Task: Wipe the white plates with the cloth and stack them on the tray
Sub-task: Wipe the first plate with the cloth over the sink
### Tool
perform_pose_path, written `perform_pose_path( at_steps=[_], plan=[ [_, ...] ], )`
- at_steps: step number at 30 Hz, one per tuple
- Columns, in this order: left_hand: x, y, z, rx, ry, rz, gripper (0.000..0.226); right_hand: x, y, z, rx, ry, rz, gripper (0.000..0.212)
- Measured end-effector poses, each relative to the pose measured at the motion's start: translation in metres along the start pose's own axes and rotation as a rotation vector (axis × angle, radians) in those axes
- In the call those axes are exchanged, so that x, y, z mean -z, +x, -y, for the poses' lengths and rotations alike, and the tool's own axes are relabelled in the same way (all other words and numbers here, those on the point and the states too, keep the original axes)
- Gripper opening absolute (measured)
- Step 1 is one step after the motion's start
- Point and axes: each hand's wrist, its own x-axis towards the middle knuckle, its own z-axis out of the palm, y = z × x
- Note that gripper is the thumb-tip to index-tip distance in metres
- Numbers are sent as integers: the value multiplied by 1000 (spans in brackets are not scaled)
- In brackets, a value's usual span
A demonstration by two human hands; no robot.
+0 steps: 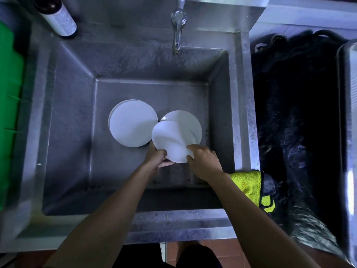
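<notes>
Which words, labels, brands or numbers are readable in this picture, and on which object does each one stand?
No text can be read.
The bottle at the sink's back left corner has a pale label, too blurred to read.
The white plates, yellow cloth and tap show no writing.

Lying in the sink [69,117]: stack [133,123] left of plates [181,128]; cloth [249,185] hanging on the right rim
</notes>
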Motion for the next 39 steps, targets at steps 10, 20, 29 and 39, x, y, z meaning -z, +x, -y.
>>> perform_pose_path(
  at_steps=[10,20,29,39],
  plan=[
    [3,-54,-21,-15,75,16,69,11,-63,-7,-48,-37,-209,33],
    [-18,-88,-30,-36,167,72,62,-11,-136,-41,-294,-143,-470,44],
    [-41,-100,-23,-31,218,112,64,-33,-142,-57,-362,-185,-391,67],
    [-45,-110,-24,-32,209,126,60,-27,-140,-63,-423,-180,-467,48]
  ],
)
